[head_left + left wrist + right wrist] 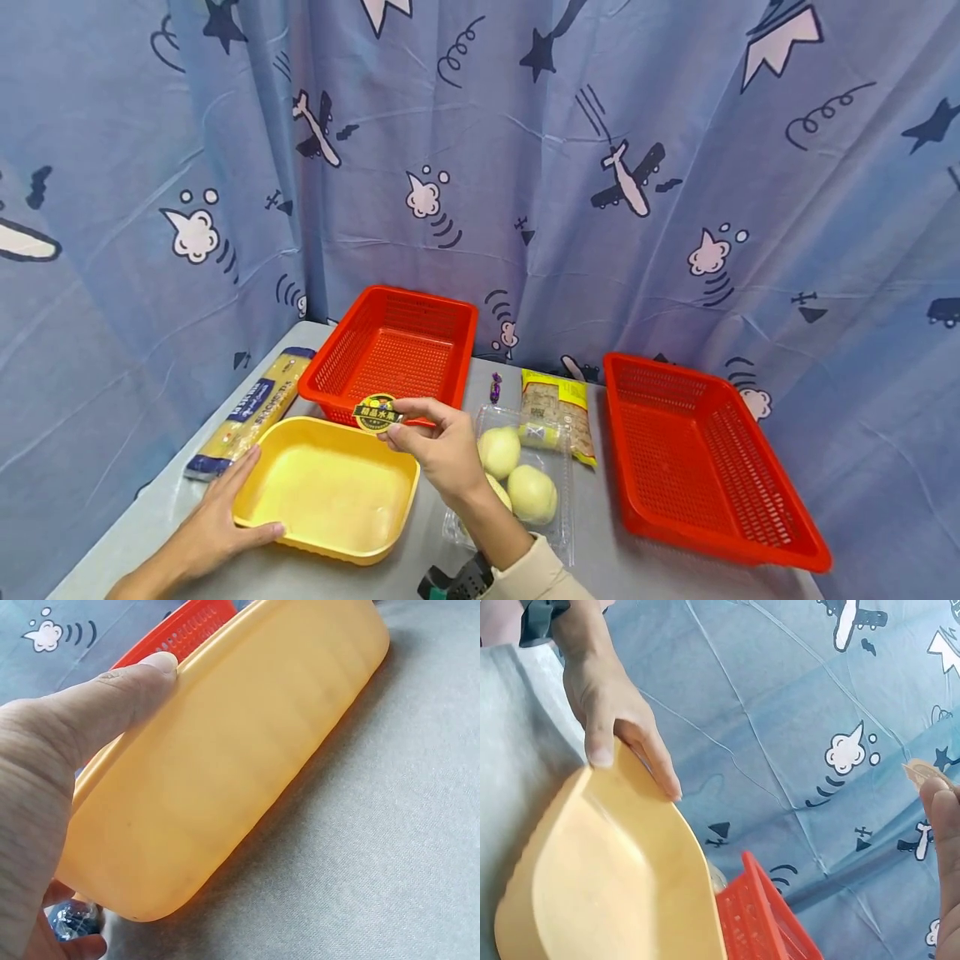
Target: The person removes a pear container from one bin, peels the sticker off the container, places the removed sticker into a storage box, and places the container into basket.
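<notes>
My left hand (212, 527) grips a yellow plastic basin (330, 492) at its near left corner, thumb over the rim and fingers along the outer wall. Nothing lies inside the basin. Above its far right rim, my right hand (445, 450) pinches a round black and gold fruit label (375, 413) between thumb and fingertips. In the right wrist view the label (922, 772) appears edge-on, against the curtain. Under the right forearm is a clear plastic box (564, 500) with several pale round fruits (532, 493), partly hidden by the arm.
A red basket (427, 377) stands behind the basin, and another red basket (675, 450) at the right. A spaghetti pack (255, 408) lies left. Behind the fruit box are a yellow-topped food bag (555, 400) and a purple-wrapped candy (496, 388). A blue curtain (525, 167) encloses the table.
</notes>
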`<act>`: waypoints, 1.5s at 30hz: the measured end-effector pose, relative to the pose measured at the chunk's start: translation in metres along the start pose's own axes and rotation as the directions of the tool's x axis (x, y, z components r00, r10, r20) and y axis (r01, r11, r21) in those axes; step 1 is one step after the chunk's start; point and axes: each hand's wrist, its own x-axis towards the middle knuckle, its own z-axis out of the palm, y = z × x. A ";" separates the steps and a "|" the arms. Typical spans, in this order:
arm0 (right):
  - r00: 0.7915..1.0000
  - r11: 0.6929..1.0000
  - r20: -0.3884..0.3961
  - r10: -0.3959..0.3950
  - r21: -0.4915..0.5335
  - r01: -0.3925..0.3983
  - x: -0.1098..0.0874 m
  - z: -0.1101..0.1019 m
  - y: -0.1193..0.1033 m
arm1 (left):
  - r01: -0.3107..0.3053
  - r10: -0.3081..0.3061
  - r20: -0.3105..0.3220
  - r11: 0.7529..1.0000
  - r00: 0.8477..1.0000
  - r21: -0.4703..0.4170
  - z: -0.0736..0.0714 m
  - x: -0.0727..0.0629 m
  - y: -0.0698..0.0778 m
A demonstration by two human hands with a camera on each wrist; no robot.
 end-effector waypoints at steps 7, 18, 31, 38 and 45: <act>1.000 1.000 -0.008 -0.001 0.014 0.001 0.010 0.020 0.011 | -0.015 0.015 -0.014 1.000 1.000 0.016 -0.002 0.002 0.000; 0.996 0.994 -0.043 0.078 0.079 -0.075 0.014 0.041 0.036 | -0.027 0.028 -0.031 0.999 0.999 0.030 -0.002 -0.005 -0.003; 0.980 0.979 -0.106 0.168 0.135 -0.153 0.020 0.048 0.063 | 0.000 0.001 -0.024 0.999 1.000 0.045 -0.003 -0.003 0.000; 0.962 0.968 -0.157 0.225 0.145 -0.202 0.021 0.051 0.078 | -0.024 0.025 -0.032 0.999 0.999 0.022 -0.001 -0.002 -0.001; 0.952 0.962 -0.168 0.257 0.137 -0.235 0.020 0.054 0.092 | -0.002 0.003 -0.013 0.999 1.000 0.039 0.000 -0.001 0.001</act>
